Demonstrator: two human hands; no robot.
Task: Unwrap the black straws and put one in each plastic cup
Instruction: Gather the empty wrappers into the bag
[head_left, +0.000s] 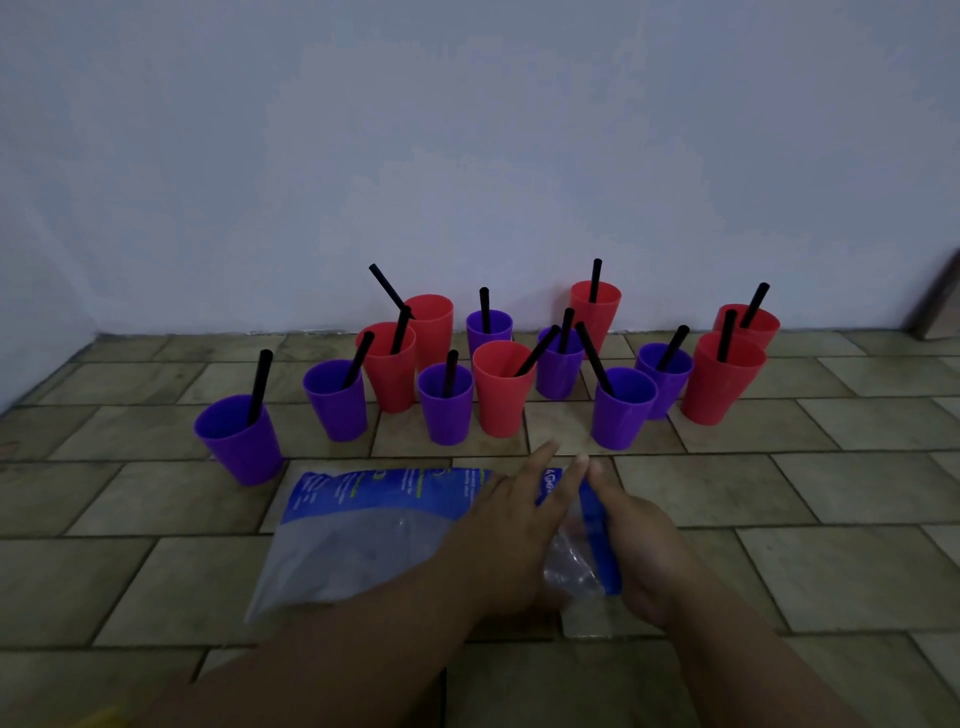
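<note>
On the tiled floor (779, 493) against the wall (467, 156), pressing a blue-and-clear plastic bag (363, 519) flat under the straight fingers of the left hand (511, 525) while curling the right hand (644, 551) round the bag's blue edge. Appearing to be wrapping up the job: finding a black straw (260, 382) already standing in every purple cup (244, 452) and red cup (498, 405) grouped just beyond the bag, with no wrapped straw showing.
</note>
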